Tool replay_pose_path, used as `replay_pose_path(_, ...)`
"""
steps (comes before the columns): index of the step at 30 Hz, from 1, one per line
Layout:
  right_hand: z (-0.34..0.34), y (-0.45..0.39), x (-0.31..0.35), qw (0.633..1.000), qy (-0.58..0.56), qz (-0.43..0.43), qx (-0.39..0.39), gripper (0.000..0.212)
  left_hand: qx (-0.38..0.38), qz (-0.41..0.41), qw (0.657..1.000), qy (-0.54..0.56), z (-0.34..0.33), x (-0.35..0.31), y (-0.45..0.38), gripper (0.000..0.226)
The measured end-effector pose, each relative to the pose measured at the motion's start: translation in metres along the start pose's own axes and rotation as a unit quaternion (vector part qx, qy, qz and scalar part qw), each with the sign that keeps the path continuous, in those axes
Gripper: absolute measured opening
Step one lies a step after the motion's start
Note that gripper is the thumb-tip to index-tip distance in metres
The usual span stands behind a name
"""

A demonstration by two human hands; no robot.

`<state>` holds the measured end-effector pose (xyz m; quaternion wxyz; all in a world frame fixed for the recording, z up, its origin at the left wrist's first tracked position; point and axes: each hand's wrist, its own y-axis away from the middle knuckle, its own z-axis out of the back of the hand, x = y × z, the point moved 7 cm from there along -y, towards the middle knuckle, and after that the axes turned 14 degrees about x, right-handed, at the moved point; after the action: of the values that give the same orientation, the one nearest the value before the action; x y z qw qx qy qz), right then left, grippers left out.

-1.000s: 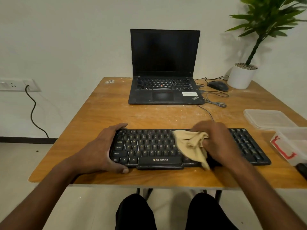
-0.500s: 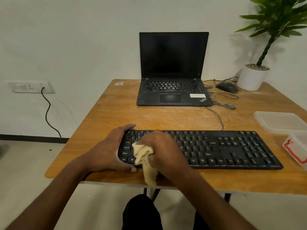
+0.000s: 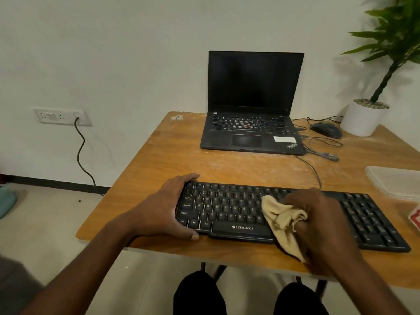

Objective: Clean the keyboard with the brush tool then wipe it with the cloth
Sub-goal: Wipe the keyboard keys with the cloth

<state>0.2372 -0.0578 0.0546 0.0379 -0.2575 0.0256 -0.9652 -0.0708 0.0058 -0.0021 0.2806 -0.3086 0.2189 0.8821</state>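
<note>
**Cloth pressed to the middle of the keyboard**

The right hand (image 3: 318, 226) is clenched around a bunched tan cloth (image 3: 284, 221) and presses it onto the keys of the black keyboard (image 3: 227, 210). The loose end of the cloth hangs past the keyboard's near edge, just below the grip. To the left of that grip the letter keys and the space bar lie uncovered; to its right the number pad shows. The left hand (image 3: 163, 210) clasps the keyboard's left end, thumb along the near edge and fingers curled over the far edge. The keyboard lies flat near the front edge of the wooden table (image 3: 172, 155). Well beyond both hands stands an open laptop (image 3: 252, 123), with a mouse (image 3: 327, 130) beside it.
</note>
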Motion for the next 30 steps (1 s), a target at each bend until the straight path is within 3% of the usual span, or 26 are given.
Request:
replay_pose_path(7, -0.07, -0.011, 0.127, 0.978, -0.032, 0.183, 0.098, 0.035, -0.015, 0.0, 1.0, -0.013, 0.0, -0.002, 0.0, 0.133)
replay_pose_path(11, -0.087, -0.011, 0.147, 0.959, -0.015, 0.249, 0.136, 0.038, -0.012, 0.0, 1.0, -0.026, 0.0, -0.002, -0.001, 0.132)
replay_pose_path(13, -0.081, -0.009, 0.127, 0.962, -0.024, 0.236, 0.132, 0.046, -0.01, -0.003, 1.0, -0.027, 0.0, -0.002, -0.001, 0.132)
replay_pose_path(19, -0.024, 0.009, 0.019, 0.997, 0.005, 0.061, 0.042, 0.071, -0.005, -0.003, 1.0, -0.01, 0.001, -0.001, 0.0, 0.132)
replay_pose_path(23, -0.02, 0.013, 0.017, 1.0, 0.003, 0.019, 0.01, 0.07, -0.006, -0.001, 1.0, -0.011, 0.0, -0.001, 0.0, 0.133)
replay_pose_path(30, -0.083, 0.004, 0.131, 0.967, -0.014, 0.247, 0.067, 0.04, -0.018, -0.004, 0.999, -0.026, 0.001, -0.005, 0.001, 0.129)
